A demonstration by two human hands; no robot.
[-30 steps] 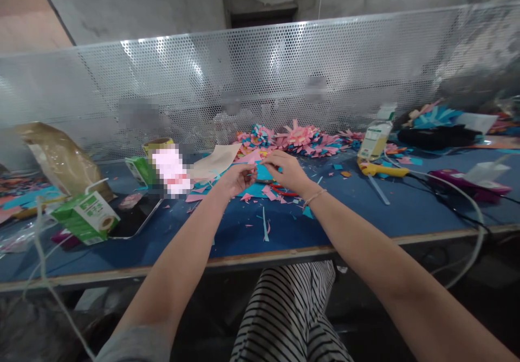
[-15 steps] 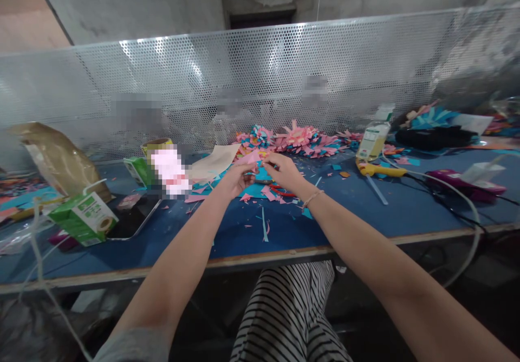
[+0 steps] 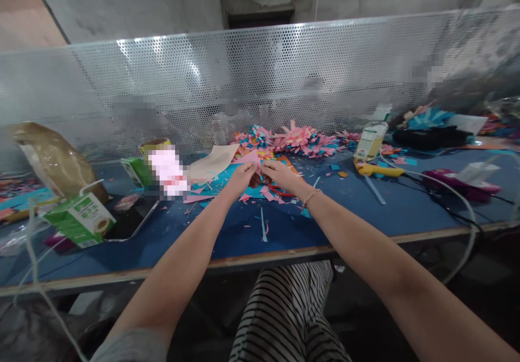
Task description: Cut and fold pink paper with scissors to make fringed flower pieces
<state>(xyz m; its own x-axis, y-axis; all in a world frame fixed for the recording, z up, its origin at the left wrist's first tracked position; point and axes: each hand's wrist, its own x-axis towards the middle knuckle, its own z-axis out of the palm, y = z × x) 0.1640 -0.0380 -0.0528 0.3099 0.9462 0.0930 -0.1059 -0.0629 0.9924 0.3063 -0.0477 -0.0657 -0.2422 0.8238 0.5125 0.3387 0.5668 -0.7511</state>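
A small piece of pink paper (image 3: 257,159) is pinched between my two hands above the table. My left hand (image 3: 244,176) is closed on its left side, thumb on top. From the right, my right hand (image 3: 278,173) grips the same paper, its fingers curled beneath. The fingertips almost meet, and they hide the paper's lower part. Under and around the hands lie blue paper sheets (image 3: 219,182) and pink scraps (image 3: 267,193). Just beyond them is a heap of pink and blue paper flowers (image 3: 298,137).
A yellow glue gun (image 3: 379,170) and a bottle of yellowish liquid (image 3: 371,139) stand right, near a purple device (image 3: 461,185) with cables. To the left are a lit phone (image 3: 168,171), a green drink carton (image 3: 81,218) and a brown bag (image 3: 59,159). A perforated metal screen (image 3: 260,64) rises behind.
My hands have come closer together, and the right fingers now close on the pink paper beside the left ones. More orange paper shows behind my right hand.
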